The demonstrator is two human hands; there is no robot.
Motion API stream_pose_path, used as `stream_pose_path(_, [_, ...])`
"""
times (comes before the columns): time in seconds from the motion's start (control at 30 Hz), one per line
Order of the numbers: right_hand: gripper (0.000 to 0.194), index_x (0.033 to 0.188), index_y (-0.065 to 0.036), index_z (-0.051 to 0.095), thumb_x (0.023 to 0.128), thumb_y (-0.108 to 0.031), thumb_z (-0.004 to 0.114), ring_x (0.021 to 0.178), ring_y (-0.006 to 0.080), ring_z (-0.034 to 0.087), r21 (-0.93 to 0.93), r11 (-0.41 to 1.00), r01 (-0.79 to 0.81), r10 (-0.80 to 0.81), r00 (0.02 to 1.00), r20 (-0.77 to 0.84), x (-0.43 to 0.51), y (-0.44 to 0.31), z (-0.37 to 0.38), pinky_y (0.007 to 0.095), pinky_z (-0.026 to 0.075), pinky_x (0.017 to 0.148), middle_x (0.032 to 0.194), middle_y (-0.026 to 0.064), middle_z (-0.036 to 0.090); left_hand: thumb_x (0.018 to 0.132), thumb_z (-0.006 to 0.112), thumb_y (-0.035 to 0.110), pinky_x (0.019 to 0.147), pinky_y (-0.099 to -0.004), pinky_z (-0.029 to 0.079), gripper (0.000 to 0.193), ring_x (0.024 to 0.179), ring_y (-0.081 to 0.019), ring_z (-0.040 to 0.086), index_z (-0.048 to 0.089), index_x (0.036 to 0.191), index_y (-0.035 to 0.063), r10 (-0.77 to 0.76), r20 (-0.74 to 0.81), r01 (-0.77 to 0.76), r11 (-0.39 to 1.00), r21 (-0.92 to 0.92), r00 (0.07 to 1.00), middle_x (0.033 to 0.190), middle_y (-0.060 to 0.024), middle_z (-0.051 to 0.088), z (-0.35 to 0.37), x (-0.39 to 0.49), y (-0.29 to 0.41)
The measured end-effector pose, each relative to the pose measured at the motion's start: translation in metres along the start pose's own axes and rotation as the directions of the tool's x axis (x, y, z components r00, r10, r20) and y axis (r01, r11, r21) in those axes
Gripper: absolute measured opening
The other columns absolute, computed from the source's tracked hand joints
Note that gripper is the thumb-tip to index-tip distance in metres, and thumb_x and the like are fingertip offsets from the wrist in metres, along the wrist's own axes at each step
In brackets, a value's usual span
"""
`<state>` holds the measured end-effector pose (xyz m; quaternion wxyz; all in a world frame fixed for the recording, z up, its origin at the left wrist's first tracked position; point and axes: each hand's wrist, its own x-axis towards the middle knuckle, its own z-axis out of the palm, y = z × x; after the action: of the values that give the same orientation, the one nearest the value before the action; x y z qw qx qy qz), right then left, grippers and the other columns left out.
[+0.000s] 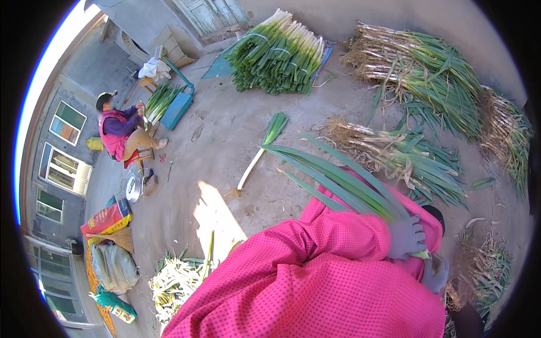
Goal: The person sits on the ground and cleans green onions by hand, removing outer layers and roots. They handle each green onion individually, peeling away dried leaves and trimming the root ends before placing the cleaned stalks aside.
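Note:
My left hand (405,238), in a grey knit glove, is closed around a large green onion (355,186). Its long green leaves fan out across my lap toward the upper left. Close beside it, my right hand (435,273), gloved the same way, is curled on the pale lower stalk. Dry roots (454,298) show just past the right hand; whether they belong to the same onion, I cannot tell. A single trimmed green onion (254,162) with a white shank lies on the concrete in front of me.
Untrimmed onions (393,156) lie near my right, with a bigger heap (418,76) against the wall. Tied bundles (279,55) rest on a sheet. Peeled leaves (175,283) are piled at my left. A seated person (120,124) handles onions beside a blue platform scale (176,110).

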<state>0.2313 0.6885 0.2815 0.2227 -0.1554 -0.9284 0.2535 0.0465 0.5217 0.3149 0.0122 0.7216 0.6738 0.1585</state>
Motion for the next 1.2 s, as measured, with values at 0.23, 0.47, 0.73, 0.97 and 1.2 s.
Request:
stream_pose_path(0.23, [0.015, 0.094, 0.000, 0.059, 0.080, -0.002, 0.062, 0.087, 0.0253, 0.060, 0.075, 0.984, 0.162, -0.165, 0.985, 0.047, 0.006, -0.012, 0.004, 0.0337, 0.048, 0.078, 0.094, 0.0132, 0.059, 0.065, 0.069, 0.043, 0.105, -0.0505, 0.023, 0.059, 0.110, -0.0225, 0.047, 0.052, 0.118, 0.0211, -0.065, -0.015, 0.065, 0.997, -0.031, 0.998, 0.112, -0.0029, 0.052, 0.036, 0.004, -0.002])
stream_pose_path(0.47, [0.007, 0.094, -0.001, 0.051, 0.088, -0.006, 0.050, 0.074, 0.0145, 0.056, 0.902, 0.289, -0.321, 0.318, 0.921, 0.226, 0.026, -0.043, -0.030, 0.0256, 0.048, 0.067, 0.089, 0.0106, 0.058, 0.067, 0.068, 0.043, 0.104, -0.0510, 0.024, 0.058, 0.112, -0.0216, 0.048, 0.054, 0.119, 0.0215, -0.066, 0.005, 0.066, 0.997, -0.044, 0.998, 0.114, -0.0023, 0.053, 0.031, 0.003, -0.002])
stream_pose_path(0.73, [0.039, 0.124, 0.001, 0.045, 0.088, -0.011, 0.055, 0.064, 0.0097, 0.053, 0.195, 0.888, -0.416, 0.379, 0.904, 0.198, -0.055, 0.030, -0.104, 0.0203, 0.043, 0.055, 0.089, 0.0090, 0.057, 0.075, 0.065, 0.036, 0.097, -0.0447, 0.035, 0.048, 0.105, -0.0292, 0.053, 0.056, 0.117, 0.0140, -0.140, -0.209, 0.053, 0.927, -0.372, 0.968, 0.113, -0.0095, 0.057, -0.014, -0.023, -0.013])
stream_pose_path(0.97, [0.028, 0.111, 0.001, 0.057, 0.087, -0.012, 0.058, 0.075, 0.0118, 0.056, 0.365, 0.651, -0.665, 0.698, 0.714, 0.056, -0.051, -0.018, -0.129, 0.0240, 0.046, 0.068, 0.087, 0.0091, 0.062, 0.085, 0.056, 0.013, 0.066, -0.0316, 0.049, 0.016, 0.071, -0.0215, 0.061, 0.065, 0.092, 0.0022, -0.820, -0.338, 0.460, 0.547, -0.699, 0.461, 0.078, -0.0097, 0.064, -0.089, -0.166, -0.034])
stream_pose_path(1.2, [0.034, 0.110, 0.001, 0.058, 0.081, -0.017, 0.065, 0.092, 0.0222, 0.063, 0.130, 0.973, -0.189, 0.111, 0.885, 0.451, 0.074, -0.063, -0.009, 0.0312, 0.050, 0.080, 0.098, 0.0162, 0.064, 0.089, 0.055, 0.027, 0.054, -0.0265, 0.046, 0.030, 0.059, -0.0130, 0.056, 0.063, 0.091, -0.0023, -0.986, 0.142, 0.439, -0.166, -0.883, -0.088, 0.071, -0.0076, 0.061, -0.057, -0.270, -0.032])
